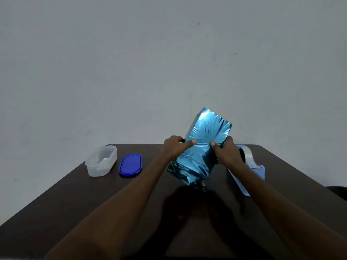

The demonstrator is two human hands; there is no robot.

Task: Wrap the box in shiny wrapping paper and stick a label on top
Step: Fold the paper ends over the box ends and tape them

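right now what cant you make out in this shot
Head view:
- Far side and underside of the wrapped box: turned away; any label is unseen.
- Left hand and right hand fingertips: behind the box.
- Tape dispenser: partly hidden by the right forearm.
- Clear container contents: too blurred.

Crinkled, mirror-glossy blue foil paper covers the box (200, 147). By the dark matt table's (75, 199) far edge sit a translucent plastic container (101, 160), its glossy blue plastic lid (130, 165) and a pale blue plastic tape dispenser (253, 166).
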